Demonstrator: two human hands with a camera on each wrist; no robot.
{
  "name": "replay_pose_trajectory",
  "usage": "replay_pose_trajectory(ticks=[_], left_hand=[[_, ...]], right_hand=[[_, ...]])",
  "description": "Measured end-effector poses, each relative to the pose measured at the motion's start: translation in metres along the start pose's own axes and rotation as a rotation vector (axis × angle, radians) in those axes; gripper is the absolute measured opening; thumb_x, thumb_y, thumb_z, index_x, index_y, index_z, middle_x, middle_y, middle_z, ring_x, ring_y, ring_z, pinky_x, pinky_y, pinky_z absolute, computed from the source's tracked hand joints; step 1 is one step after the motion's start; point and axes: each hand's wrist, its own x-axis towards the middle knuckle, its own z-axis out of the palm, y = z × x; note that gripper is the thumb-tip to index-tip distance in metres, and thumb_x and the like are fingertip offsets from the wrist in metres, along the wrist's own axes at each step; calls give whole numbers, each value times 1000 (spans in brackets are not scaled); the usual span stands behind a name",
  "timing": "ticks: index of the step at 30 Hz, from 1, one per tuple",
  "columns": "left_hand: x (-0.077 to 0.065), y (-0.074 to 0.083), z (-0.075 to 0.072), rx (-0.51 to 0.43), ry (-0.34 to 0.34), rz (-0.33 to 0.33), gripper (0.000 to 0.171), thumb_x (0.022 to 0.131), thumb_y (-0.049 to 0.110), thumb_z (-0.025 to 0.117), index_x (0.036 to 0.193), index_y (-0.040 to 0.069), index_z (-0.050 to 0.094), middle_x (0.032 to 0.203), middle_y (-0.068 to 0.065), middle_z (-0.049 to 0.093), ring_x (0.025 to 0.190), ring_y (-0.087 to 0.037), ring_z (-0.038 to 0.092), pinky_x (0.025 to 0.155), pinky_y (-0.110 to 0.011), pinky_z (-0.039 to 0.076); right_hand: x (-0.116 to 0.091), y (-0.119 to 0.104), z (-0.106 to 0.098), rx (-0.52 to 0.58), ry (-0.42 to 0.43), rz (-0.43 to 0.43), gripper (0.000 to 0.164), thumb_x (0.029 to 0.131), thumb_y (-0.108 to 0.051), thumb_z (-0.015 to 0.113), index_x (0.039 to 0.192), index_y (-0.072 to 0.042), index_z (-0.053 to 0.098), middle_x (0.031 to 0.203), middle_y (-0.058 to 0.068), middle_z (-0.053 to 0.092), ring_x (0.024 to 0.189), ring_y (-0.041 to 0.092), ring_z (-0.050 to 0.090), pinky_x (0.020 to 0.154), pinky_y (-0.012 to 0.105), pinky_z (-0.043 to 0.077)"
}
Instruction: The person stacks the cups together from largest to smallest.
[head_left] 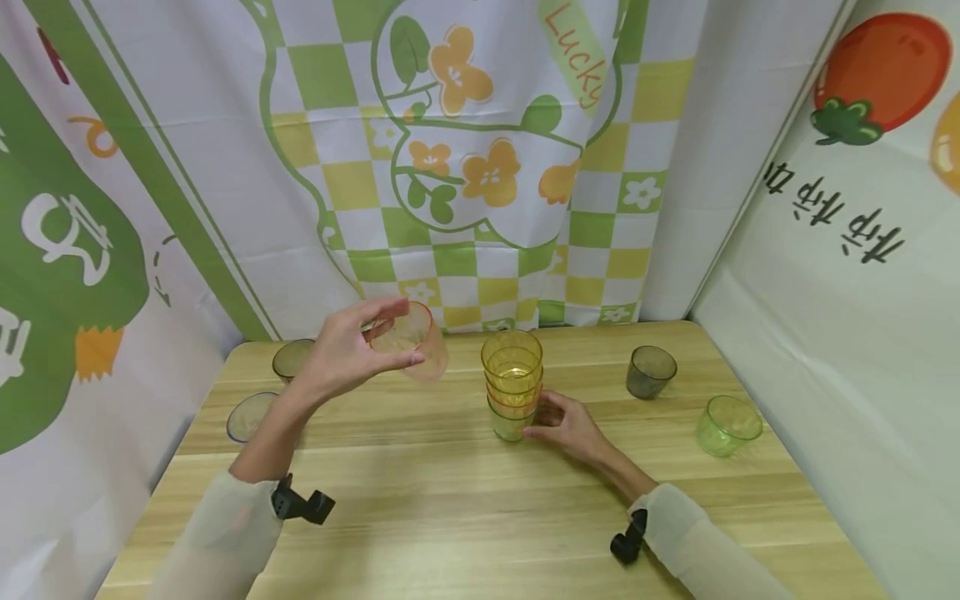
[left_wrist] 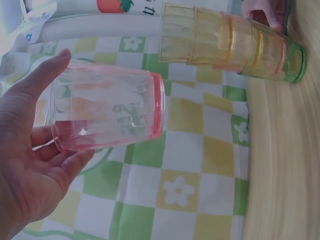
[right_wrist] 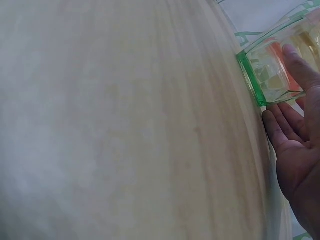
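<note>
My left hand [head_left: 352, 346] holds a clear pink cup [head_left: 422, 346] up in the air, left of a stack of cups. In the left wrist view the same pink cup [left_wrist: 107, 107] lies sideways, its rim end between thumb and fingers. The stack [head_left: 513, 375] stands upright on the table, yellow cups at the top, an orange-tinted one in the middle and a green one at the bottom. Low on its right side, my right hand [head_left: 567, 427] grips the stack with thumb in front and fingers behind. The right wrist view shows the thumb over the green cup [right_wrist: 272, 75].
At the table's left are a dark grey cup [head_left: 291, 358] and a blue-rimmed clear cup [head_left: 251, 417], both partly behind the left arm. A grey cup [head_left: 650, 372] and a green cup [head_left: 727, 427] stand at the right. Patterned curtains [head_left: 480, 275] hang behind the wooden table [head_left: 420, 517].
</note>
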Motion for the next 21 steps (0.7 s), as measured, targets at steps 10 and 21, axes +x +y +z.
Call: replay_pose_trajectory(ticks=[10,21], left_hand=[[14,11,9,-91,63,27,77,80,20,96,146,3,61,140,-13,67,134,-27,62,111,-28,51],[29,26,25,-181,85,125,76,80,9,95,146,-1,60,142,-15,66,135,-26,62,112,-30,51]], right_hand=[[0,0,1,12,-6,-2,59,89,0,84,142,5,59,137,26,65,123,39,68,99,32,60],[1,0,1,16,-6,-16,57,89,0,84,140,5,60,136,26,65,121,29,70,100,32,60]])
